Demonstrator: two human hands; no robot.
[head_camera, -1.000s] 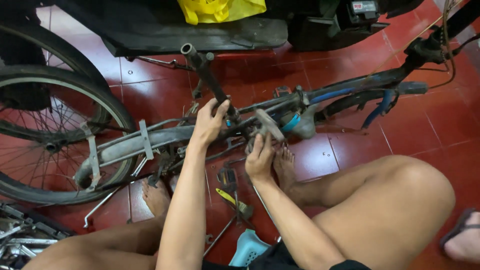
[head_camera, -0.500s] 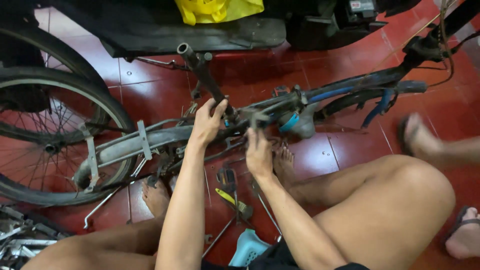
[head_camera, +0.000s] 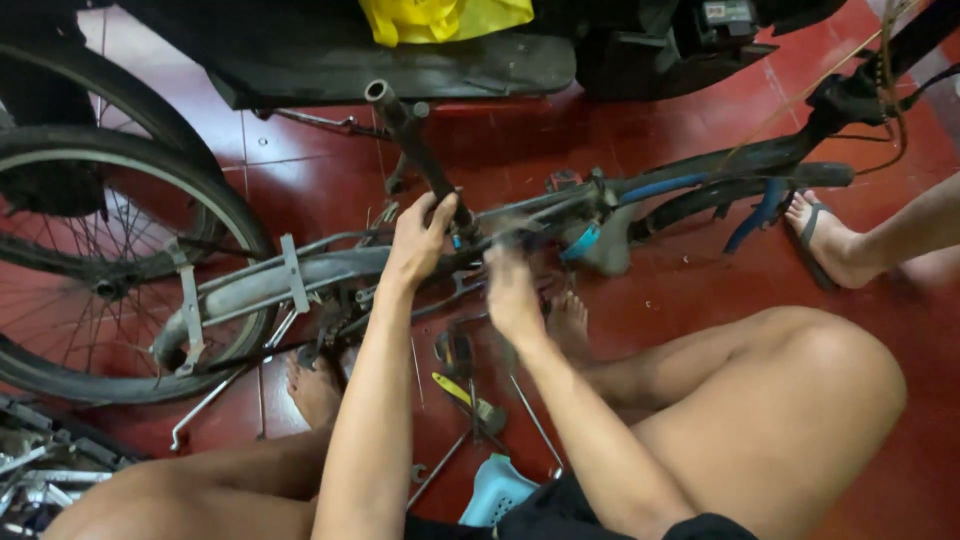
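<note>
Left hand (head_camera: 420, 240): fingers wrapped shut around the bicycle frame (head_camera: 520, 215), just below the base of the black seat tube (head_camera: 415, 150).
Right hand (head_camera: 512, 290): blurred; lies against the frame just right of the left-hand grip; cannot tell whether it holds anything or how far its fingers close.
Bicycle frame: lying on its side on the red tiled floor (head_camera: 700, 290), running left and right out from the grip.
Rear wheel (head_camera: 110, 260): left of the grip, mudguard (head_camera: 270, 285) between.
Pliers (head_camera: 465, 390): yellow-handled, on floor below the grip, between the person's legs.
Sandalled foot (head_camera: 825, 240): another person's, well right of the grip.
</note>
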